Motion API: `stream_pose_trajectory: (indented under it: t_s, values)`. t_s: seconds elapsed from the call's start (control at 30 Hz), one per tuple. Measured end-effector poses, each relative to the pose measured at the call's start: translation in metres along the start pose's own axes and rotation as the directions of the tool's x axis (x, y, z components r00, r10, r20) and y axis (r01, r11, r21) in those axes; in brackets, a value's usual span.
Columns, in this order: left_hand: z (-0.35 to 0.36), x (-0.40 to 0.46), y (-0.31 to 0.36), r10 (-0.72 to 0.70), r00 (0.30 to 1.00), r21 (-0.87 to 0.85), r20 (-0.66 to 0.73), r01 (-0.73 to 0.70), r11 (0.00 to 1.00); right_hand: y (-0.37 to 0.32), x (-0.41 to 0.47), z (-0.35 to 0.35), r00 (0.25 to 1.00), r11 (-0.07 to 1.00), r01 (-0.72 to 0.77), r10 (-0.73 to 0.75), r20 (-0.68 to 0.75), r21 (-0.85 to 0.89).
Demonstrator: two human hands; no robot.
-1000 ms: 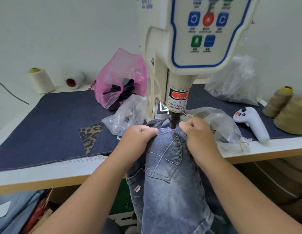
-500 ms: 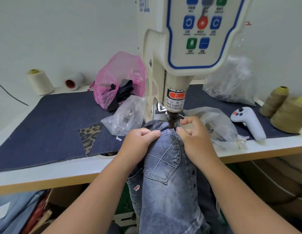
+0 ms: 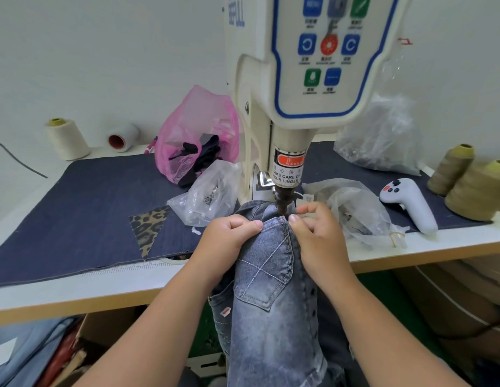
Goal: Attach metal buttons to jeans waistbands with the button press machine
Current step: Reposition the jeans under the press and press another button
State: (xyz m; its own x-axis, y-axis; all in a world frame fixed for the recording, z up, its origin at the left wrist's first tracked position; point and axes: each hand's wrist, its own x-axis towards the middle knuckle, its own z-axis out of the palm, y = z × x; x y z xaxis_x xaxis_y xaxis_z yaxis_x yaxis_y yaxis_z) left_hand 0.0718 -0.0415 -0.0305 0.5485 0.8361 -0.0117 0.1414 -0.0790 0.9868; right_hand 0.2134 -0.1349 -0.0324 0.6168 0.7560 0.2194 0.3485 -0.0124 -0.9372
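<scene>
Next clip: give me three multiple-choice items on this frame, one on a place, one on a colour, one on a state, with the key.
1. Where does the white handheld controller lie?
A. right of the press
B. left of the press
C. on the jeans

2. What colour is the bag holding dark pieces?
A. yellow
B. pink
C. green

3. What are both hands doing?
A. resting flat
B. pressing panel keys
C. gripping the jeans

Key: A, it lies on the denim mat right of the press machine; B, its plastic is pink; C, left hand and right hand curl on the jeans under the ram.
</scene>
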Motion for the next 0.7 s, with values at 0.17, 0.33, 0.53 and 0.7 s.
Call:
stream_pose_trajectory:
  t_s: [0.17, 0.33, 0.53, 0.7]
  values:
    - [-0.0014, -0.0010, -0.0001, 0.000, 1.000, -0.005, 0.007, 0.000, 1.000, -0.0005, -0.0020, -0.0014, 1.000, 1.000, 0.010, -0.010, 0.014, -0.010]
    - [-0.0010, 0.0005, -0.0030, 0.014, 1.000, -0.019, -0.006, -0.014, 1.000, 0.0011, -0.0034, -0.0015, 1.000, 1.000, 0.016, -0.016, -0.005, 0.011]
    - [-0.0010, -0.0009, -0.0012, -0.022, 1.000, -0.056, -0.004, 0.022, 0.998, 0.0028, -0.0039, -0.0007, 0.999, 1.000, 0.026, -0.026, -0.019, -0.010]
    - [-0.0020, 0.0000, -0.0028, -0.039, 0.999, -0.069, 0.008, 0.040, 0.997, 0.0072, -0.0011, 0.0007, 0.999, 0.999, 0.044, -0.045, -0.016, -0.012]
